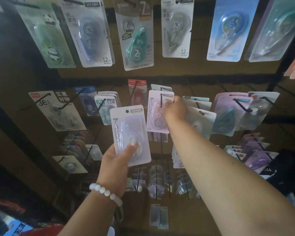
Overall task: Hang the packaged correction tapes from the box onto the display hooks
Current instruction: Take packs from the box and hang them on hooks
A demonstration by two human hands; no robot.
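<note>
Our right hand (174,110) reaches forward with its fingers pinching the upper right corner of a pale pink carded correction-tape pack (157,111), which sits on a black wire display hook (161,100) passing through the slot at its top. Our left hand (117,160), a white beaded bracelet (106,193) on its wrist, grips the lower part of a pale lilac carded correction-tape pack (130,133), thumb pressed on the clear blister; this pack stands upright just beside and to the left of the pink one, free of any hook, its round hang hole open at the top. Around both packs, the dark display board (177,72) carries more hooks with other carded tapes: a teal blister pack marked 7 (136,43) in the row above, a blue-backed pack (228,29) further right, and a panda-printed green pack (48,36) at the upper left. We see no box.
</note>
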